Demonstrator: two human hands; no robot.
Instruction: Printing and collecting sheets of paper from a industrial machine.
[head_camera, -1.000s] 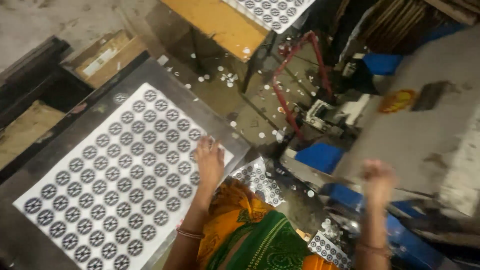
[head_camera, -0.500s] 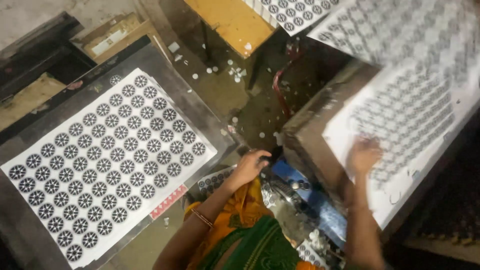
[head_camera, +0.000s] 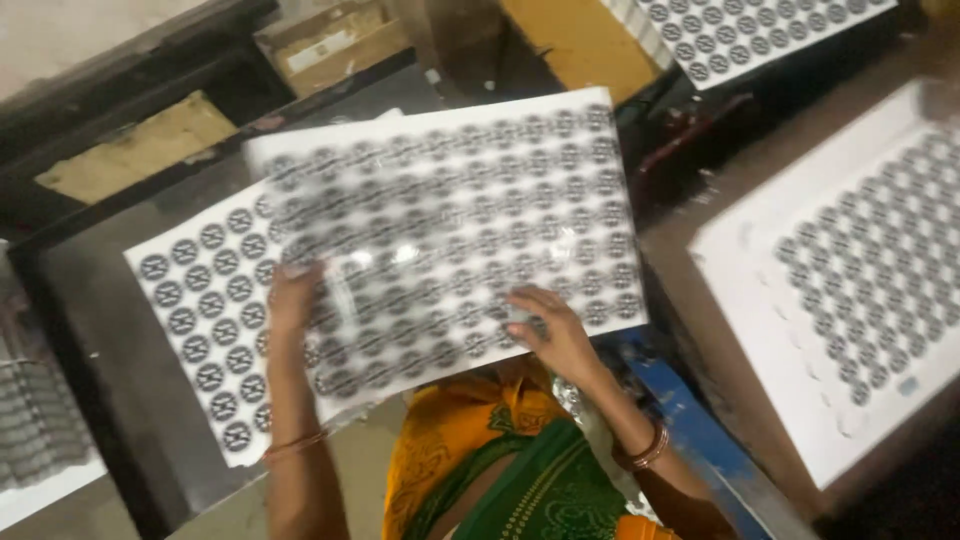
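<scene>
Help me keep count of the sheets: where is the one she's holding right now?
In the head view, the glossy printed sheet is mid-frame, held by both hands above the sheet on the dark tray, left of the white sheet.

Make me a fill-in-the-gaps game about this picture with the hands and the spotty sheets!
1. The sheet that both hands hold is printed with rows of small ____ shapes.
2. The left hand and the right hand grip the sheet along its ____ edge.
3. The bangle sits on the ____ wrist.
4. The cloth under the sheet is green and ____.

Missing words: round; near; right; orange
</scene>
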